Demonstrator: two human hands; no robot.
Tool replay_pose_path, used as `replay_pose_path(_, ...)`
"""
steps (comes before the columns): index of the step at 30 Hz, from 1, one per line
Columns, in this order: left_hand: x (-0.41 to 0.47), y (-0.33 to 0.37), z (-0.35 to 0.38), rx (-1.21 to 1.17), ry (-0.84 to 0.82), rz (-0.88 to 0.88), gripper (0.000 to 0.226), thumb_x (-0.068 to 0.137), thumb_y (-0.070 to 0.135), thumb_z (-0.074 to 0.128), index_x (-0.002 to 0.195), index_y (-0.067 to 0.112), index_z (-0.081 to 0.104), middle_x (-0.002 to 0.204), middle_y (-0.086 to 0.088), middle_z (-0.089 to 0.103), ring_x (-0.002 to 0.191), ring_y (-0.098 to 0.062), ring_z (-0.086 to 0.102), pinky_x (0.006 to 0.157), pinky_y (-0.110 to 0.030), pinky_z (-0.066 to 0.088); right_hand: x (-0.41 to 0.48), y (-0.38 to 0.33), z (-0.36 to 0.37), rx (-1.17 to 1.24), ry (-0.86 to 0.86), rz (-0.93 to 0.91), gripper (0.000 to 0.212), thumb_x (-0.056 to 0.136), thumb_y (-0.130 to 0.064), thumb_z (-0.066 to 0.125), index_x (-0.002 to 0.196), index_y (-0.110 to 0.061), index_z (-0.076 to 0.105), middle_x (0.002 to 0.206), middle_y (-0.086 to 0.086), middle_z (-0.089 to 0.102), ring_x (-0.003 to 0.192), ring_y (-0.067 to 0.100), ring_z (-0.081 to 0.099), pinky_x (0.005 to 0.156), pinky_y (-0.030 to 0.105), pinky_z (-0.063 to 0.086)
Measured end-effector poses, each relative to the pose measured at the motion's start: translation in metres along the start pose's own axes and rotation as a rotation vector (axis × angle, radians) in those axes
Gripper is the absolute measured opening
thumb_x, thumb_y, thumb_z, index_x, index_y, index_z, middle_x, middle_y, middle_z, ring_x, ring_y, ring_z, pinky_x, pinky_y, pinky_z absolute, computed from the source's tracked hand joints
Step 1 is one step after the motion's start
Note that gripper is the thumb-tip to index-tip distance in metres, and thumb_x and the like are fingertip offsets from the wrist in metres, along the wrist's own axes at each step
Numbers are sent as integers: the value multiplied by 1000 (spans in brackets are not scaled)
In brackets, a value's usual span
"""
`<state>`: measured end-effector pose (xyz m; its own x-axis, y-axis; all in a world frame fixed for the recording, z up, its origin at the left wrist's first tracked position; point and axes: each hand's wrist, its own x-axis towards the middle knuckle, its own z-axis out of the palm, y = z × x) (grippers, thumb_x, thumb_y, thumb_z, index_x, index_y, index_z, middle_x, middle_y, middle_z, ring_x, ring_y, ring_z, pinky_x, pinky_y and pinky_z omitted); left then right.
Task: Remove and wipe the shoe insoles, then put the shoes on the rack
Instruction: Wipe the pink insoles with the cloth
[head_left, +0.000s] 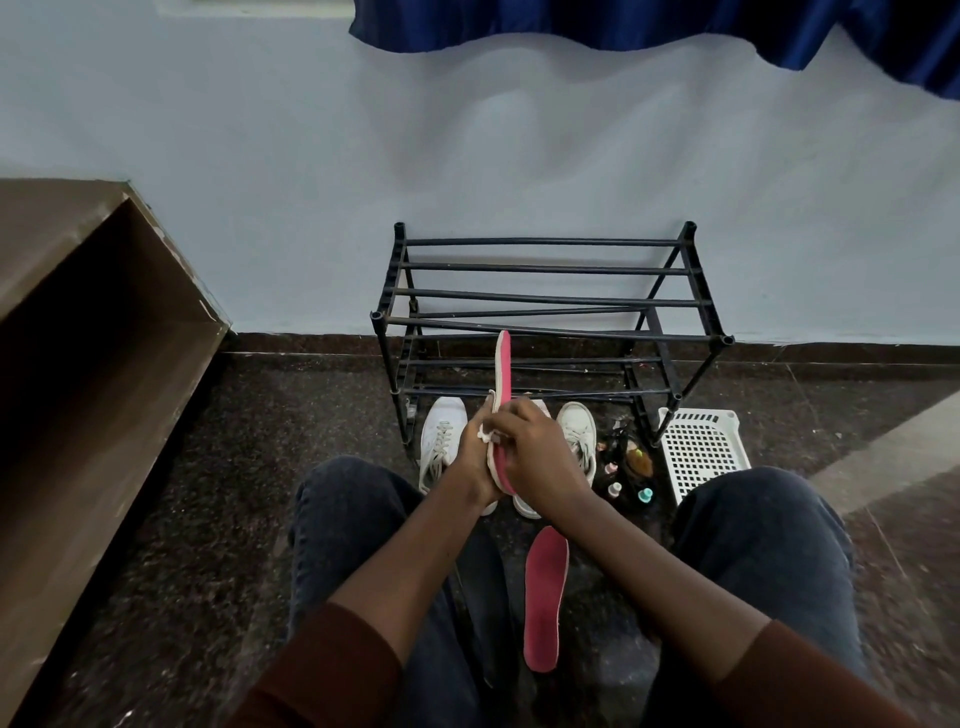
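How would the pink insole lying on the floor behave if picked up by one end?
The pink insole on the floor looks thin and flat, so probably light and somewhat bendy. Yet the matching held insole stands nearly straight above the hands, suggesting only slight droop. Lying flat, it is unlikely to roll.

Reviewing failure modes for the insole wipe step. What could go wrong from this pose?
1. The second insole lies loose on the floor between the knees; a shifting leg could step on it or dirty it.
2. The held insole sticks up toward the rack; it might knock the bars.
3. Small bottles stand beside the right shoe; lifting that shoe could topple them.
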<state>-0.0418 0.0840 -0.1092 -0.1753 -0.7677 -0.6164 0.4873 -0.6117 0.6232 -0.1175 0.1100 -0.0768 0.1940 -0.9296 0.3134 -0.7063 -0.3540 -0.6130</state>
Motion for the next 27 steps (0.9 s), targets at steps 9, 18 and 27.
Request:
replay_pose_path(9, 14, 8, -6, -125, -101, -92, 72, 82, 77, 35, 54, 11, 42, 45, -1, 41, 37, -14, 42, 42, -18, 39, -31, 6, -10, 40, -188, -152, 25, 68, 6, 47, 82, -1, 65, 86, 13, 57, 80, 31, 60, 64, 37, 52)
replay_pose_path(18, 6, 12, 2, -284, -185, -83, 23, 69, 6, 42, 63, -1, 64, 58, -11, 60, 52, -19, 63, 58, -27, 54, -10, 2, -28, 46, -21, -109, 21, 71, -8, 52, 81, -2, 69, 82, 13, 62, 70, 24, 60, 60, 29, 45)
replay_pose_path(27, 9, 18, 1, -294, -185, -77, 38, 99, 8, 28, 129, 1, 50, 116, -13, 64, 102, -21, 61, 79, -34, 48, -25, 15, -15, -97, -153, -240, 22, 60, 11, 55, 75, -4, 63, 79, 11, 56, 62, 28, 53, 52, 33, 44)
